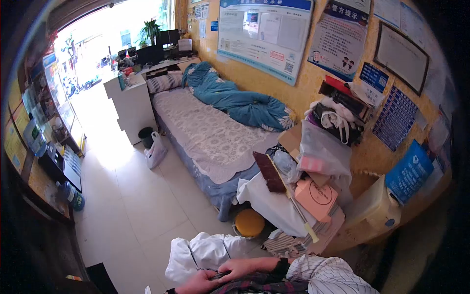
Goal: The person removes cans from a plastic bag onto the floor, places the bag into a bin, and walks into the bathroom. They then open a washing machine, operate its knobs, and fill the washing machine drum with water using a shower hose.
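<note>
At the bottom of the view, my left hand (198,283) and my right hand (241,267) come together in front of my body. Both look closed around a small dark thing between them, which the fingers mostly hide. Just beyond them is a bulky white cloth bundle (193,255) crossed by thin dark lines. Dark plaid fabric (245,285) lies below the hands. A striped sleeve (323,274) with a dark cuff covers my right arm.
A bed (210,130) with a teal quilt (235,95) runs along the wall. To the right, a long-handled brush (269,172) lies over a pink box (316,198) and bags. A round orange-topped stool (249,223) stands by the bed's foot. A white bag (155,151) sits on the tiled floor.
</note>
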A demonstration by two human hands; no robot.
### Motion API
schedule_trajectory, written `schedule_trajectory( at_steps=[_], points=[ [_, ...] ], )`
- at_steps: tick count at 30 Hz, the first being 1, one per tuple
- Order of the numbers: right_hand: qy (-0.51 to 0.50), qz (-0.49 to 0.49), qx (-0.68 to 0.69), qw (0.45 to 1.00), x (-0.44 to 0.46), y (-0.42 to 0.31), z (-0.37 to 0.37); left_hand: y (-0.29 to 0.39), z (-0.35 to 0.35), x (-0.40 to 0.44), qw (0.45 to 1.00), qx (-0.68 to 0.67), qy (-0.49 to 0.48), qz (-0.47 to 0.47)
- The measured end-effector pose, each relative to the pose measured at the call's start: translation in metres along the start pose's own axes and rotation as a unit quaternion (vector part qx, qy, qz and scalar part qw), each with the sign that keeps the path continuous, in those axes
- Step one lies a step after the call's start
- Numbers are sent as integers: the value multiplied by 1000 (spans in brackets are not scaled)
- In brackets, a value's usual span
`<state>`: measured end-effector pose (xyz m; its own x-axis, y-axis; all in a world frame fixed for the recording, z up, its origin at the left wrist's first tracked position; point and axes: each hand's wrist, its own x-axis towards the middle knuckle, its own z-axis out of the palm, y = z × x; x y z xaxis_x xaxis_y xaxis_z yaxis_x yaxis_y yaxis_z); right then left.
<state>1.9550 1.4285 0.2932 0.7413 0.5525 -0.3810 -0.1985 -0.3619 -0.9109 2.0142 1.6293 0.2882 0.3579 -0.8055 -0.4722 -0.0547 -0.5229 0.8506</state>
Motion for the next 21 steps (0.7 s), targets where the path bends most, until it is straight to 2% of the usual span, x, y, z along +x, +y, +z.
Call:
schedule_trajectory(
  at_steps=[3, 5, 7, 8, 10, 11, 12, 13, 14, 16, 18, 20, 21],
  points=[
    [-12, -16, 10, 1000, 0, 20, 4, 27, 1, -10, 999, -30, -20, 0],
    [-11, -33, 14, 999, -1, 26, 4, 32, 4, -13, 997, -71, -25, 33],
    [-66, -20, 51, 996, -6, 20, -2, 12, 12, -3, 997, -65, -39, 31],
    [-60, -23, 51, 997, -6, 26, -3, 0, 14, 1, 996, -65, -50, 28],
    [-9, -110, 169, 979, -10, 46, -9, -1, 12, 1, 991, -107, -75, 35],
    [64, -70, 121, 988, -21, 56, -21, -2, 11, 1, 983, -153, -98, 42],
    [137, -28, 73, 987, -37, 64, -36, -8, 12, 2, 982, -150, -103, 42],
    [205, -10, 84, 975, -54, 76, -45, -19, 13, 3, 991, -108, -79, 19],
    [272, 7, 93, 958, -72, 91, -53, -28, 14, 6, 996, -65, -54, -3],
    [366, 57, 227, 900, -110, 129, -55, -40, 14, 13, 997, -46, -61, 5],
    [462, 37, 351, 813, -155, 142, -41, -40, 14, 17, 997, -31, -64, 11],
    [531, -17, 437, 725, -189, 177, -16, -37, 14, 18, 998, 0, -61, 2],
    [567, -13, 461, 683, -201, 181, -4, -34, 14, 19, 998, -1, -61, 1]
  ],
)
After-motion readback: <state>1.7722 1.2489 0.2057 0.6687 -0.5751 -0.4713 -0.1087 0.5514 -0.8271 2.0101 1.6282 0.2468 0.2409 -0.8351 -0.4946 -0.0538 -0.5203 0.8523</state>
